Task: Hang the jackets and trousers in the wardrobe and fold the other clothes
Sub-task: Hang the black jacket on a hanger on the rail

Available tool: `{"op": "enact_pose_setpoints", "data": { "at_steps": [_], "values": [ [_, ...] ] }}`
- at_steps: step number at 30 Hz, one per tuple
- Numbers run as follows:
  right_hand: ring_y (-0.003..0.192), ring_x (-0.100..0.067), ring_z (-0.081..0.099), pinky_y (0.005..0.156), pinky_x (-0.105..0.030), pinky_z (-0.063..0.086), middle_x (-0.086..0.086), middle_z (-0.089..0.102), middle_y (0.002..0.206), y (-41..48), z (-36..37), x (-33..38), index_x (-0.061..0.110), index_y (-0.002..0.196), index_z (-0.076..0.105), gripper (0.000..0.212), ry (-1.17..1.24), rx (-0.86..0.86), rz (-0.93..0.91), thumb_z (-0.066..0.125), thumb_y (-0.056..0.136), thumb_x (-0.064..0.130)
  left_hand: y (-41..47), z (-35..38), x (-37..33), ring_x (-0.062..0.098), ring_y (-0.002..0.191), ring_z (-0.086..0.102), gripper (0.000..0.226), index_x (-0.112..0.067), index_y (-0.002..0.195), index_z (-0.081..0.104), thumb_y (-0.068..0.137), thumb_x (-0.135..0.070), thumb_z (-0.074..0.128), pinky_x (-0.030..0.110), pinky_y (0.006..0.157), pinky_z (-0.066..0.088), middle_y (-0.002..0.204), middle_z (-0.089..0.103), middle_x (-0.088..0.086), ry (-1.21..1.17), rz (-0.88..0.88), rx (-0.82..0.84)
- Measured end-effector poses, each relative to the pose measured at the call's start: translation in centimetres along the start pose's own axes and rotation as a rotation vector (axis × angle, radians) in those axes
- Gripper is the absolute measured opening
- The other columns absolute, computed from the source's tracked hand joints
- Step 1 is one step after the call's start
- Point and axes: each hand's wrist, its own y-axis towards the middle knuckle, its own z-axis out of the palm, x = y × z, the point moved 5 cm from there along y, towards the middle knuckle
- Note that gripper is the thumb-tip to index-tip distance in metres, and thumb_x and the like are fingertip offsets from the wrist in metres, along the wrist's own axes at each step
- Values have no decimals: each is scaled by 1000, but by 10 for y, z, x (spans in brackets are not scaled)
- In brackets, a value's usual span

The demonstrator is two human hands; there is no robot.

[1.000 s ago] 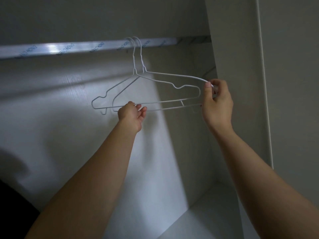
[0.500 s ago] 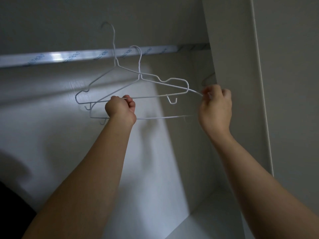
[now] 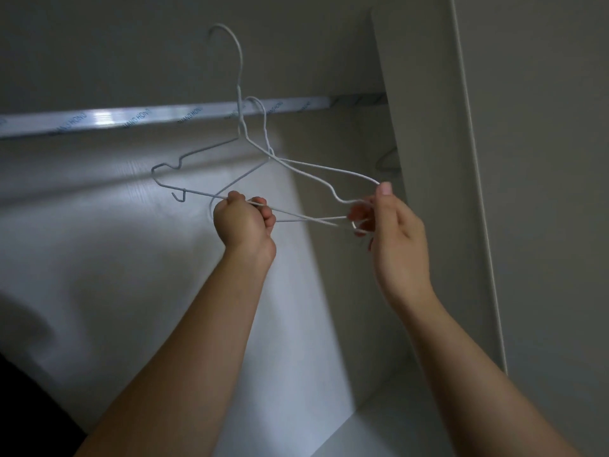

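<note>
White wire hanger [image 3: 238, 74] is gripped by its bottom bar in the left hand [image 3: 242, 222], with its hook clear above the rail [image 3: 115, 118] of the wardrobe [image 3: 428, 159]. The second hanger [image 3: 265, 133], hooked on the rail, is pinched at its end by the right hand [image 3: 392, 222], probably so that the two are untangled. No garments are seen.

Both bare forearms are raised up and forward from the lower edge of the view, drawn closer together at the wrists than at the elbows. The left hand [image 3: 244, 222] is closed into a fist, its back turned to the camera, and a lower bar of the wire hangers [image 3: 271, 155] is gripped in its curled fingers. The right hand [image 3: 393, 225] is held just to the right at about the same height. Its thumb is pointed upward, and the hangers' right ends are held among its curled fingers.
</note>
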Motion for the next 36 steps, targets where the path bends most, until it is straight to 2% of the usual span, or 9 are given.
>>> {"op": "enact_pose_setpoints", "data": {
  "at_steps": [8,11,13,16,18,23,28,32,36],
  "values": [
    [57,-7,41,54,-22,34,-18,47,62,-48,-56,-15,-6,68,46,45,14,-228,31,58,95,28,-68,-36,65,14,38,38,14,-16,90,40,101,-11,34,15,41,31,65,52,6,-50,-190,36],
    [56,-10,38,53,-30,32,-21,42,61,-37,-62,2,-1,62,42,39,-49,-285,49,64,90,17,-84,-46,87,12,40,42,22,-17,82,38,100,-7,30,15,40,34,71,53,7,-86,-403,51],
    [52,-9,37,51,-27,30,-10,42,52,-24,-66,21,9,57,42,37,-166,-282,80,65,85,13,-101,-48,100,11,40,44,24,-15,82,39,100,-5,26,16,39,35,76,55,7,-50,-602,42],
    [48,-6,32,48,-20,28,-2,35,48,-6,-75,61,7,55,42,35,-430,-162,179,64,80,18,-143,-46,101,10,40,44,26,-13,84,43,101,-3,26,16,37,36,68,54,6,59,-927,38],
    [47,-8,27,46,-17,24,1,27,48,0,-79,92,11,52,32,42,-522,-27,267,64,79,18,-179,-49,90,9,40,42,28,-13,78,43,99,-2,28,17,37,36,58,51,3,151,-1130,-1],
    [49,-16,27,46,-23,24,-3,29,53,6,-106,176,13,53,28,47,-836,303,437,61,85,22,-271,-27,51,9,36,40,27,-11,72,46,96,-6,34,15,34,29,57,51,2,390,-1640,-8],
    [53,-18,44,49,-28,38,-6,49,64,12,-166,263,12,62,46,40,-888,401,770,57,96,29,-358,29,13,7,27,27,45,-11,67,50,106,-27,33,17,27,14,49,40,-2,793,-1956,340],
    [55,-20,49,54,-31,46,-5,51,65,17,-215,342,13,67,47,41,-990,308,833,52,101,33,-407,79,-15,6,32,22,39,-12,75,55,105,-34,43,19,30,12,56,39,-4,1135,-1938,697],
    [52,-20,45,47,-29,33,-5,49,61,-6,-286,423,13,65,45,42,-1113,129,920,53,100,34,-477,126,-26,5,37,20,30,-12,91,62,103,-36,48,17,33,11,61,45,-5,1278,-1921,1047]
  ]
}}
